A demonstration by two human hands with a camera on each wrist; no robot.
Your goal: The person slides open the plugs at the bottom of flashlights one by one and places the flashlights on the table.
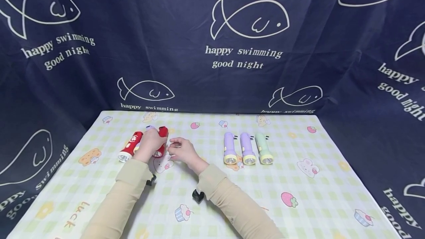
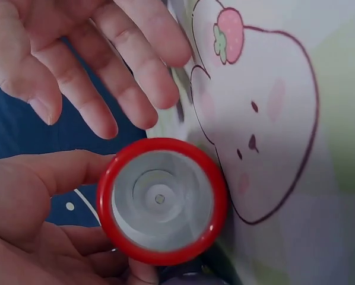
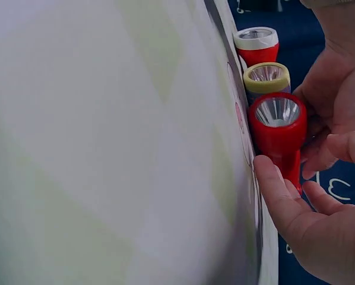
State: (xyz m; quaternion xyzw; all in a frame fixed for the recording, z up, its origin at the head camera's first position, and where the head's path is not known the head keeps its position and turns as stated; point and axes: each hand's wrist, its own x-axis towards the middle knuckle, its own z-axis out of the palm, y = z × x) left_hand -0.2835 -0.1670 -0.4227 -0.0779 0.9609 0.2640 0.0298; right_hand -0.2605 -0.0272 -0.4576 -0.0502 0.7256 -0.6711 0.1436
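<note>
My left hand [image 1: 151,144] grips a red flashlight [image 1: 159,152], its thumb and fingers at the sides of the body; in the left wrist view the red-rimmed lens [image 2: 161,200] faces the camera. Just right of it is my right hand [image 1: 185,154], fingers apart and holding nothing; whether a fingertip [image 3: 266,172] touches the flashlight I cannot tell. Left of the gripped one lie a purple flashlight [image 1: 150,127] with a yellow rim [image 3: 266,77], mostly hidden by my left hand, and a red flashlight with a white rim [image 1: 125,156].
Two purple flashlights [image 1: 230,145] [image 1: 246,145] and a green one [image 1: 263,145] lie side by side right of centre, lenses toward me. A patterned cloth [image 1: 239,202] covers the table, and a dark blue curtain [image 1: 186,40] hangs behind and at both sides.
</note>
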